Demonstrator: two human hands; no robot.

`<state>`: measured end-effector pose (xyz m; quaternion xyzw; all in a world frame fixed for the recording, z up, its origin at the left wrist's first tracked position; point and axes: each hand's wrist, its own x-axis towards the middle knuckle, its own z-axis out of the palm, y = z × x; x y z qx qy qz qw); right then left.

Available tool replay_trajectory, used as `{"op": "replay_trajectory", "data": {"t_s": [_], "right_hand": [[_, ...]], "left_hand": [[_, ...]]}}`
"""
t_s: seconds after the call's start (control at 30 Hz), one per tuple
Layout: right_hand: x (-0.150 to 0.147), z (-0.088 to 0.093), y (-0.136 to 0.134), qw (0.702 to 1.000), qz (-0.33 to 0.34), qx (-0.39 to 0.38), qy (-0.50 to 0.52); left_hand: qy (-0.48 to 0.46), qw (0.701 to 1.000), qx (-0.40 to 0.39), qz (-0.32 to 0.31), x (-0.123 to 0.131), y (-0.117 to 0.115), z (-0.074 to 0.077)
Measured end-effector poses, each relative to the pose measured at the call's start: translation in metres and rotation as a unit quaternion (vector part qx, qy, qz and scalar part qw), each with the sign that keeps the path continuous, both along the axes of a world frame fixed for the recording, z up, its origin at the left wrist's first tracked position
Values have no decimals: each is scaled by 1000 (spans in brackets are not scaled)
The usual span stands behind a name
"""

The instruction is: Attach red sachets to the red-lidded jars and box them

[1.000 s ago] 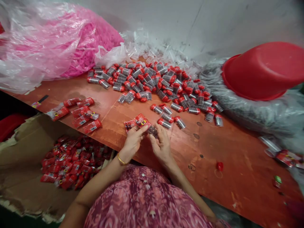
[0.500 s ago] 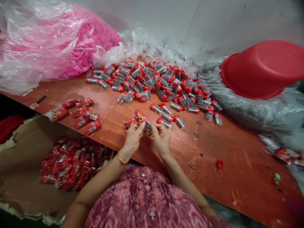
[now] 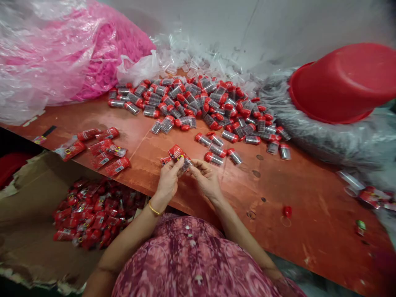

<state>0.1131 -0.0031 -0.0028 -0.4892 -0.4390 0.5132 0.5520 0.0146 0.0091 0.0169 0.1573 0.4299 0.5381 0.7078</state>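
Between my two hands is a small red printed plastic packet [image 3: 176, 152], tilted, with a clear, dark-filled lower part. My left hand [image 3: 168, 181] pinches its near side, thumb on top. My right hand [image 3: 206, 181] has its thumb and fingertips closed at the packet's lower right end; the fingers partly hide that end. Flat on the table just behind my left hand lies another red packet [image 3: 164, 160], partly covered. Clear tubes with red caps and dark contents [image 3: 216, 150] lie just beyond my right hand.
A large heap of red-capped tubes [image 3: 192, 101] spreads across the reddish table [image 3: 235, 202]. Finished-looking red packets [image 3: 117, 166] lie at left, above a cardboard box [image 3: 24, 214] holding many more. Pink pieces in a plastic bag [image 3: 108, 53] stand back left; a red tub [image 3: 337, 86] rests on a bag at right.
The packet in my hands has shifted slightly left and turned so more of its red printed face shows. My right hand's fingers have moved left along its lower end.
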Motion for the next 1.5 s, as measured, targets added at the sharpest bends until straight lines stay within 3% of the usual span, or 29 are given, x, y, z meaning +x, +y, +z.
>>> {"op": "replay_trajectory", "data": {"t_s": [0.13, 0.2, 0.27, 0.33, 0.4, 0.43, 0.5, 0.53, 0.6, 0.63, 0.73, 0.83, 0.93, 1.03, 1.13, 1.23, 1.33, 1.4, 1.5], "right_hand": [[-7, -5, 5, 998, 24, 22, -45], [-4, -6, 10, 987, 26, 56, -151], [9, -6, 15, 946, 13, 91, -312], [31, -6, 18, 872, -31, 97, -479], [56, -8, 19, 793, -61, 62, -603], [65, -11, 18, 768, -56, 48, -636], [76, -18, 14, 745, -35, 45, -665], [77, -22, 10, 742, -26, 51, -668], [71, -29, 2, 745, -23, 68, -663], [67, -31, -2, 748, -28, 74, -659], [57, -35, -9, 760, -52, 89, -642], [56, -31, -11, 770, -71, 107, -625], [53, -24, -12, 787, -81, 132, -597], [41, -18, -11, 828, -70, 152, -536], [21, -14, -7, 906, -41, 125, -403], [5, -11, 1, 978, 11, 55, -200], [-1, -8, 6, 997, 10, 7, -80], [1, -6, 6, 997, -26, 7, -73], [4, -4, 3, 993, -70, 22, -98]], "left_hand": [[53, 998, 13, -33, -12, 0, -4], [125, 992, 25, -26, -26, 2, -8], [260, 964, 46, 1, -51, 6, -10], [457, 887, 57, 33, -84, 12, -8], [639, 769, 27, 25, -117, 16, -1], [701, 712, 16, 16, -129, 18, 3], [783, 621, 28, 28, -140, 18, 10], [804, 591, 49, 48, -138, 17, 12], [819, 558, 119, 61, -121, 15, 10], [816, 555, 159, 39, -109, 13, 6], [784, 551, 265, -108, -74, 10, -13], [767, 552, 276, -173, -55, 8, -33], [766, 559, 279, -152, -50, 7, -42], [753, 585, 280, -111, -47, 6, -39], [718, 637, 269, -78, -41, 6, -29], [658, 695, 279, -74, -33, 4, -20], [602, 743, 287, -61, -28, 1, -17], [574, 762, 296, -45, -27, -1, -19], [563, 767, 306, -31, -25, -3, -23]]}}
